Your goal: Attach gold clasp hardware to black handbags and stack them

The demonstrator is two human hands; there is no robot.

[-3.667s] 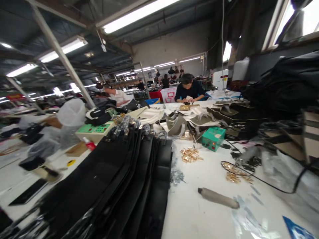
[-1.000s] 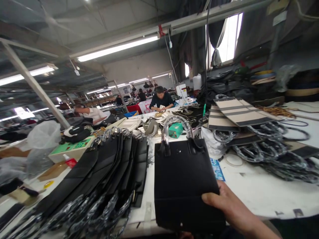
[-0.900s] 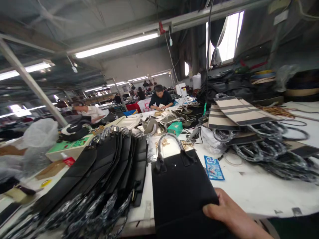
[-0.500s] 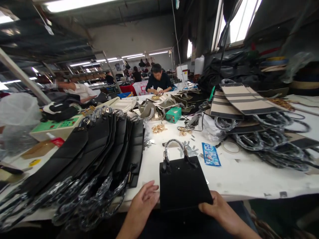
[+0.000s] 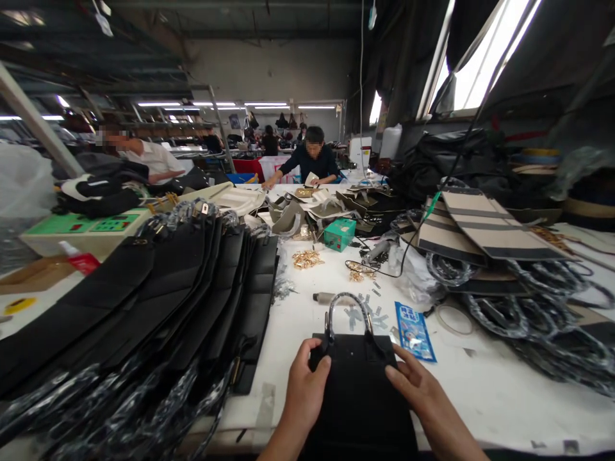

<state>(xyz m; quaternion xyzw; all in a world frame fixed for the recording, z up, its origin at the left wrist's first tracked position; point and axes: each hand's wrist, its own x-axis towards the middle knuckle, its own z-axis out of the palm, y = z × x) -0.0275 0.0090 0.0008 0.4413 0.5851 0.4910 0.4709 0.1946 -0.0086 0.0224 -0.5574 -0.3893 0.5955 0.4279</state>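
A black handbag panel (image 5: 358, 397) with a plastic-wrapped handle (image 5: 350, 299) lies before me at the table's front edge. My left hand (image 5: 307, 378) grips its upper left edge, thumb on the front face and fingers behind. On the opposite side, my right hand (image 5: 416, 384) holds the upper right edge in the same way. Just past the handle lie scattered grey metal strips (image 5: 368, 315) and a pale tool with a dark tip (image 5: 329, 298). A blue packet (image 5: 415, 333) rests to the right of the panel.
Overlapping black bag panels (image 5: 177, 275) fill the left side. Beige striped panels (image 5: 485, 224) are piled at right. Gold hardware (image 5: 307, 258), a green box (image 5: 339, 234) and a tape roll (image 5: 454, 319) lie on the white table (image 5: 490, 378). A co-worker (image 5: 312, 160) sits across.
My left hand has come onto the panel's upper left edge, and my right hand has moved up from its lower corner. The view has shifted; the co-worker's arm now reaches out sideways.
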